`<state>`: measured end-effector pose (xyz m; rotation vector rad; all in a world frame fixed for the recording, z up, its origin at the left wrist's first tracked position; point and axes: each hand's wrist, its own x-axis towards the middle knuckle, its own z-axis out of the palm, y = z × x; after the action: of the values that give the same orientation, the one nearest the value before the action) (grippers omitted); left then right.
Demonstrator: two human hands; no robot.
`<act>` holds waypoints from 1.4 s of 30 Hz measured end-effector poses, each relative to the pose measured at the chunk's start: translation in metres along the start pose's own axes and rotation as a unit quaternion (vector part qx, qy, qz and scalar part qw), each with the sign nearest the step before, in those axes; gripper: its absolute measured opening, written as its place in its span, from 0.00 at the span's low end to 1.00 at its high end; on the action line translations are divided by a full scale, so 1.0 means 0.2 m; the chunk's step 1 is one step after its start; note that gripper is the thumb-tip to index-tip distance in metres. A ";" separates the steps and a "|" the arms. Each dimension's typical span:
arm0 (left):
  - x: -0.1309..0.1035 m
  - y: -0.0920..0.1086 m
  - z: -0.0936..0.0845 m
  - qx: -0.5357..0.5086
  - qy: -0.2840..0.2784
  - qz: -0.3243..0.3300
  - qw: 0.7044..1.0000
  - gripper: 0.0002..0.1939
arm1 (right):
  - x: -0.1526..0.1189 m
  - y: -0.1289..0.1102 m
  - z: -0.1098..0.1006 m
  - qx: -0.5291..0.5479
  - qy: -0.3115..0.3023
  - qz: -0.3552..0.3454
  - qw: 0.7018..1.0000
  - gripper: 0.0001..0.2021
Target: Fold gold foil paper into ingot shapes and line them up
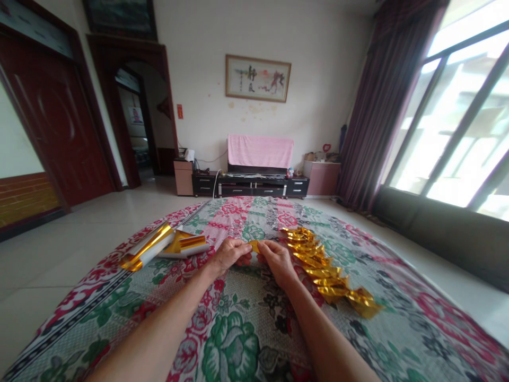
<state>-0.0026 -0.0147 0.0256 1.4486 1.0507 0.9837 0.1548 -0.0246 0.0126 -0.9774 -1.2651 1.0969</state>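
Gold foil piece (254,245) pinched by both left hand (231,253) and right hand (275,259), midway between surface (230,339) side edges. Shaping apparently in hand; careful creasing probably called for. Foil rolls (149,248) laid near left edge.

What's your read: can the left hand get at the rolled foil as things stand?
Probably yes: nothing visible stands between the left hand and the rolled foil on its left. It is pinching a small gold piece with the right hand, though, so likely must let go first.
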 end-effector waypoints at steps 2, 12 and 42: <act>0.00 0.00 -0.01 0.005 -0.001 0.010 1.000 0.16 | -0.01 -0.01 0.00 -0.002 -0.019 0.004 1.000 0.19; 0.00 -0.01 -0.02 0.024 -0.045 0.007 0.999 0.16 | -0.01 -0.03 -0.01 -0.059 -0.022 -0.015 0.998 0.20; 0.03 -0.01 -0.03 0.005 0.108 0.000 0.994 0.12 | -0.02 0.01 0.03 -0.176 0.002 -0.161 0.971 0.19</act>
<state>-0.0075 -0.0078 0.0243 1.3706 1.2129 1.1565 0.1488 -0.0284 0.0110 -0.9872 -1.5856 0.6294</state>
